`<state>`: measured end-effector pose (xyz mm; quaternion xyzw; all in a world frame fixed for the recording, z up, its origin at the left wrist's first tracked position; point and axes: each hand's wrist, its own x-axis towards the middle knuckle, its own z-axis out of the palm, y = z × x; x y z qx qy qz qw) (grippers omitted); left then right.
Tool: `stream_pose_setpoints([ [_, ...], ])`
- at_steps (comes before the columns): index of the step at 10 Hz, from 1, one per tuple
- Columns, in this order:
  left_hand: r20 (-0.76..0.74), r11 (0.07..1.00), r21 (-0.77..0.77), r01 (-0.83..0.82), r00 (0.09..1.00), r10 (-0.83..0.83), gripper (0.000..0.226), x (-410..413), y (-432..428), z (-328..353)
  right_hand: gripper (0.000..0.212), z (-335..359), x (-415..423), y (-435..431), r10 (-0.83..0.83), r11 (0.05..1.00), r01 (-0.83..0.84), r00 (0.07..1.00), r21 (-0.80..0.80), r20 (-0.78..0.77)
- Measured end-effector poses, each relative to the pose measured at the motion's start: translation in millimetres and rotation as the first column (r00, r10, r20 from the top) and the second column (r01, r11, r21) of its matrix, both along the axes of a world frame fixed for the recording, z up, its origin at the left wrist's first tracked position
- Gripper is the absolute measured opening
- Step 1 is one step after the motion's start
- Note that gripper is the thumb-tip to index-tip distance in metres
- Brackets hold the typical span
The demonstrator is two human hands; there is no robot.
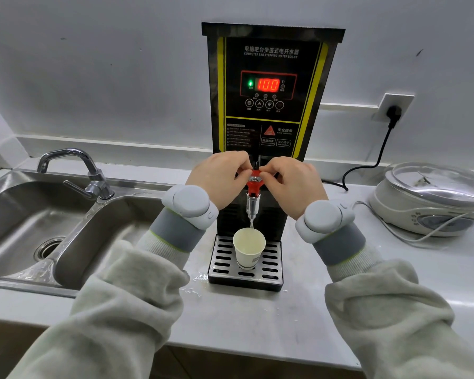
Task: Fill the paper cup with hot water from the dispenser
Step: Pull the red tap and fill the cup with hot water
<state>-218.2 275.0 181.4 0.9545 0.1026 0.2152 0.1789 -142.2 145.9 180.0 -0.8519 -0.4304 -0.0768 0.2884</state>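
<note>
Hands (257, 177) pinch red tap (255, 184); cup (249, 248) centred on tray (274, 280).

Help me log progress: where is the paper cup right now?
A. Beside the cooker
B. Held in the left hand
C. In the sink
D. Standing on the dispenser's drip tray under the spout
D: the paper cup stands on the drip tray, directly below the spout, with neither hand holding it.

bare counter (252, 318) before drip tray (274, 280), sink (39, 214) left, cooker (433, 203) right
</note>
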Motion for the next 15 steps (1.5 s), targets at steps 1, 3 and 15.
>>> stream_pose_setpoints([
  [1,0.002,1.0,0.001,-0.005,1.0,0.005,0.012,0.2,0.4,-0.1,0.019,-0.2,0.4,0.0,-0.003,1.0,0.003,1.0,0.005,0.002],
  [3,0.001,1.0,0.0,0.0,1.0,0.0,0.011,0.2,-0.1,0.7,0.019,-0.2,0.4,0.0,0.001,1.0,-0.001,1.0,-0.001,0.001],
  [15,-0.009,1.0,-0.008,0.004,1.0,-0.004,0.011,-0.5,-0.4,0.2,0.019,-0.6,-0.5,0.2,-0.005,1.0,0.005,1.0,0.007,-0.009],
])
